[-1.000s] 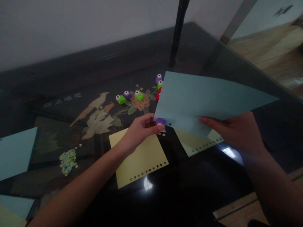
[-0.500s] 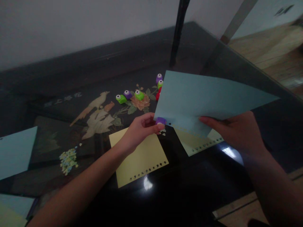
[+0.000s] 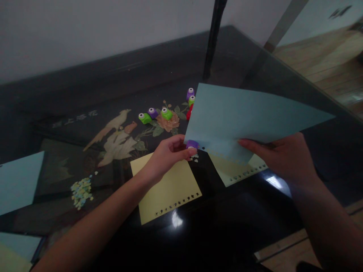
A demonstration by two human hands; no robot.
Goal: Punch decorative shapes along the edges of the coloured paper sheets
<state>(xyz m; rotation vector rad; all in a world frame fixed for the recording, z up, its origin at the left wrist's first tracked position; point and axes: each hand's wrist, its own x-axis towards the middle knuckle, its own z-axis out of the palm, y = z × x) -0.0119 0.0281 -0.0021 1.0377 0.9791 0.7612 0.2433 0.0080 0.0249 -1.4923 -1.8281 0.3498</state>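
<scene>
While the left hand pinches a purple punch at the corner of blue paper the right hand grips, holes along the yellow sheet look finished — blue's remainder is unclear.

Black glossy table | yellow sheet | paper cutouts | small punches

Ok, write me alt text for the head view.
A person's left hand grips a purple punch at the edge of a blue sheet that the right hand holds over a dark glossy table. On it lie a yellow sheet with a row of holes, more colourful punches and a pile of paper confetti.
</scene>
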